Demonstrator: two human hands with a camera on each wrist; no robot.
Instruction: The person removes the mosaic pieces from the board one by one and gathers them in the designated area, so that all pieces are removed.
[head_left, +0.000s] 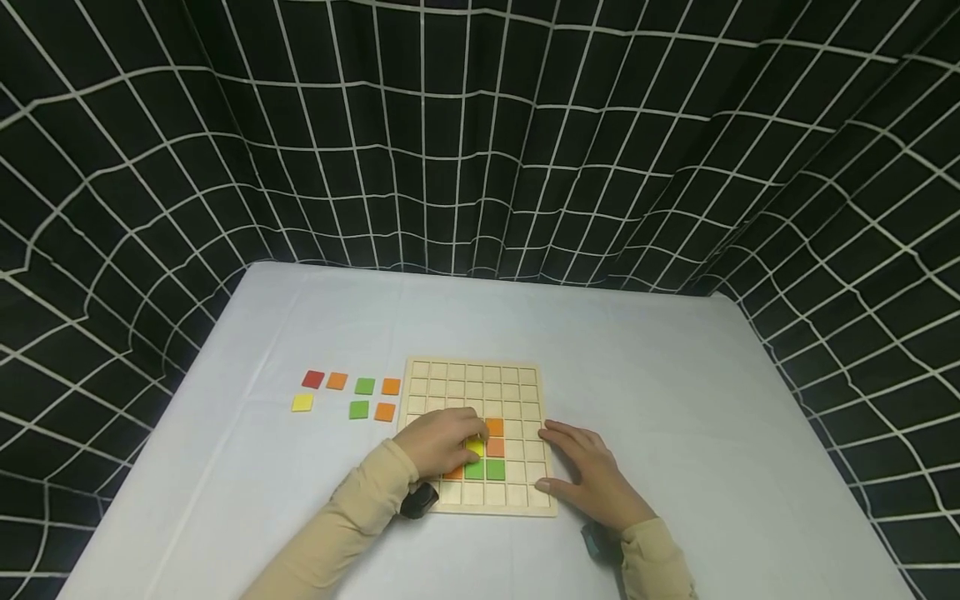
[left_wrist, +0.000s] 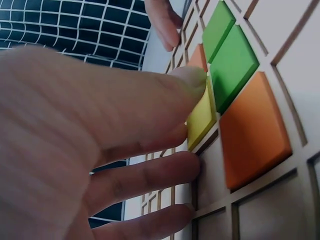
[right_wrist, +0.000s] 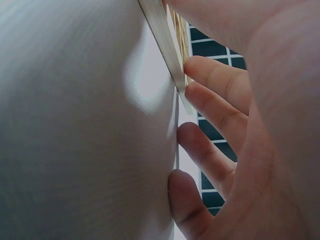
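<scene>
A wooden grid board [head_left: 491,390] lies on the table. My left hand [head_left: 442,442] reaches over its left half and pinches a yellow tile [left_wrist: 202,117] between thumb and index finger, low in its square. Around it sit two green tiles [left_wrist: 234,67], an orange tile [left_wrist: 255,132], a salmon tile [head_left: 496,447] and another orange tile [head_left: 495,427]. Part of the board is hidden under the left hand. At the board's right edge rests my right hand [head_left: 588,475], fingers spread and loosely bent, with fingertips against the rim and nothing held.
Loose tiles lie left of the board: a red tile [head_left: 313,379], a yellow one below it, two green and several orange. White cloth covers the table [head_left: 637,358]. A dark curtain with white grid lines [head_left: 480,125] surrounds it at the back and sides.
</scene>
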